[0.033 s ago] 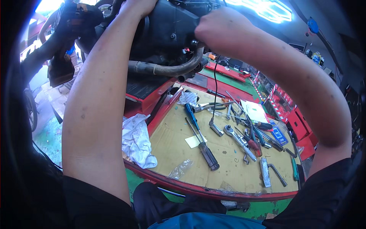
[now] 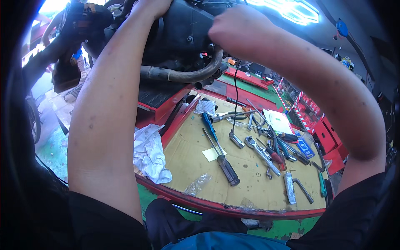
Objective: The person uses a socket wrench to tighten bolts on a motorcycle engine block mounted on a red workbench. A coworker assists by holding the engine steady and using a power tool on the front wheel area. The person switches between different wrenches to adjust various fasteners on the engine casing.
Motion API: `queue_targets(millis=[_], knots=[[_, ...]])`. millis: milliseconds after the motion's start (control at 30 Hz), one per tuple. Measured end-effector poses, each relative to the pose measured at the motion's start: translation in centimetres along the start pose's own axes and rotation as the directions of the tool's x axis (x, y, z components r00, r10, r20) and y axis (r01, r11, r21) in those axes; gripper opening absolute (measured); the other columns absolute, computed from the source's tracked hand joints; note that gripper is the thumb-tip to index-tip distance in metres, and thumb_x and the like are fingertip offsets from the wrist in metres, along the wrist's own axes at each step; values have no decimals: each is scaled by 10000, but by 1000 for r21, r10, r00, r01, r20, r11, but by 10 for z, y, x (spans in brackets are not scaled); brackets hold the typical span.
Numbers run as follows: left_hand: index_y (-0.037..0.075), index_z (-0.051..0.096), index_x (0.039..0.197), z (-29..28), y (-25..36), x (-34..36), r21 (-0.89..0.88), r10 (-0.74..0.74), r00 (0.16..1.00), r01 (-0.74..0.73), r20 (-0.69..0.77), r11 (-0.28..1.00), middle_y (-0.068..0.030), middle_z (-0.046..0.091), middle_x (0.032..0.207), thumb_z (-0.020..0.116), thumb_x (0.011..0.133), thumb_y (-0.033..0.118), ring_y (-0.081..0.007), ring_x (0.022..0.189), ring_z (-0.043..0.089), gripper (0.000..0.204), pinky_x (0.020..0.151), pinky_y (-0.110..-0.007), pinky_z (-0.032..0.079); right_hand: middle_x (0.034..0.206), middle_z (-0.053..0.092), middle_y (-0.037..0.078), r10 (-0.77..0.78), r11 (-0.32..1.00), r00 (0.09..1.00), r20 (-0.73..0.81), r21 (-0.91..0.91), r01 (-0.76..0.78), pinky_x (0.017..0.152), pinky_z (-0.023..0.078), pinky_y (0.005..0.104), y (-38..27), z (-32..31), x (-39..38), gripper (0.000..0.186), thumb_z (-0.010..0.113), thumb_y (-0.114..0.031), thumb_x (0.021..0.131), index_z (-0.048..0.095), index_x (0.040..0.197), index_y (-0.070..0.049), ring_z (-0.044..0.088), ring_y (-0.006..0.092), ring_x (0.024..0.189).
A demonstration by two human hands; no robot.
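My left hand [image 2: 151, 6] reaches to the top of the black motorcycle body [image 2: 175, 39], its fingers out of sight. My right hand [image 2: 225, 28] is closed at that body's right side, just above the curved metal pipe [image 2: 183, 75]; what its fingers grip is hidden. Below, a red-edged bench top [image 2: 187, 166] covered in stained cardboard carries several tools: a screwdriver with a dark handle [image 2: 229, 171], one with a blue handle [image 2: 210, 127], a ratchet [image 2: 262, 156] and pliers [image 2: 239, 114]. A thin black cable [image 2: 236, 89] hangs down to the tools.
A white rag [image 2: 152, 154] lies at the bench's left edge, near a red platform [image 2: 156, 108]. Red cabinets [image 2: 327, 135] stand at right. Another person's arm [image 2: 50, 29] shows at far left behind dark motorcycle parts [image 2: 66, 75]. A reel [image 2: 341, 27] hangs at upper right.
My right hand has shifted slightly to the left along the motorcycle body. My left arm and the tools look almost unchanged.
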State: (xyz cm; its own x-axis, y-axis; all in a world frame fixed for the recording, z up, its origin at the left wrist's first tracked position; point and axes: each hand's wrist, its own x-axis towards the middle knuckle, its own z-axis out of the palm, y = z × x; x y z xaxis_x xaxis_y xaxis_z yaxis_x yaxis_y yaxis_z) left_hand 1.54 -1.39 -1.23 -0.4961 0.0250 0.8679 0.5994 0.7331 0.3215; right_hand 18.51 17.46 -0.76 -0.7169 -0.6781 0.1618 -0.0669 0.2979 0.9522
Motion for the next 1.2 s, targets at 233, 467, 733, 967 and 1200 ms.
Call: queue_targets(millis=[233,467,733,967,1200], knots=[[87,672,1297,3,-7,4,-7,15,1000,-15,-14,1000,-253,611,1383,454,982,524,-430,1291,573,581,1096,-489,435,825,768,47,-154,975,984,93,-145,167,676,580,380,-8,-15,37,106,702,-188,814,806,795,-187,757,241,828],[88,670,1306,2,1,-1,-75,-67,997,64,-37,995,-255,615,1375,491,965,531,-430,1275,585,587,1082,-476,452,856,774,58,91,994,950,297,-78,-70,699,579,380,1,-19,-4,115,725,-250,823,804,813,-166,756,248,838],[86,673,1296,3,-5,5,-59,-80,996,78,-35,995,-257,607,1384,499,960,541,-433,1273,586,592,1084,-477,451,801,733,139,484,822,860,162,253,-510,713,569,477,-28,23,-43,450,656,-501,948,778,822,-87,728,347,813],[93,664,1298,-15,7,-12,-44,-177,984,178,9,983,-258,601,1393,487,961,563,-438,1273,589,605,1082,-490,452,763,719,163,659,538,701,273,480,-693,721,551,500,-56,45,-50,566,625,-618,925,779,823,-82,712,375,778],[206,578,1377,30,-40,31,199,174,985,-174,18,964,-155,563,1468,429,1034,249,-407,1331,540,376,1132,-456,409,734,706,157,640,551,743,195,558,-621,706,545,503,-56,48,-59,501,630,-555,943,777,853,-84,700,381,753]])
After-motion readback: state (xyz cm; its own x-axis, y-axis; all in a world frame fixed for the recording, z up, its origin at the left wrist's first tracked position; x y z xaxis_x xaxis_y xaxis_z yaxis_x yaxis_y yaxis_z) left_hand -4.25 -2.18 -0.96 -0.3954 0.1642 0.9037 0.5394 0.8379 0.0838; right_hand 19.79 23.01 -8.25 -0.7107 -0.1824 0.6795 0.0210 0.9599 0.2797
